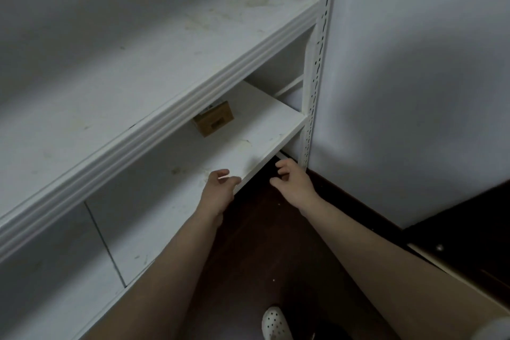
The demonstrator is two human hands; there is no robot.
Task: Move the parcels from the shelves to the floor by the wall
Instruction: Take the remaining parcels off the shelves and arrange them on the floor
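While the small brown cardboard parcel [214,120] is sitting toward the back of the lower white shelf [262,119], half tucked under the front lip of the upper white shelf [138,63], both arms are reaching toward it. The left grip [220,185] is hovering over the lower shelf's front edge, its fingers loosely curled and pinching nothing. The right grip [292,179] is hanging just off that front edge, near the shelf's right front corner and the perforated white post [310,119], above the dark wooden floor [262,243]. Its fingers too are curling loosely around nothing. Neither grip is touching the parcel, which is lying well apart from both.

The parcel is looking light and stiff: a compact box with firm corners, unlikely to sag or slip. Taking it by two opposite side faces, one grip on each, is probably going to serve best. That means drawing it forward from under the lip before lowering it to the floor by the pale wall [414,63].
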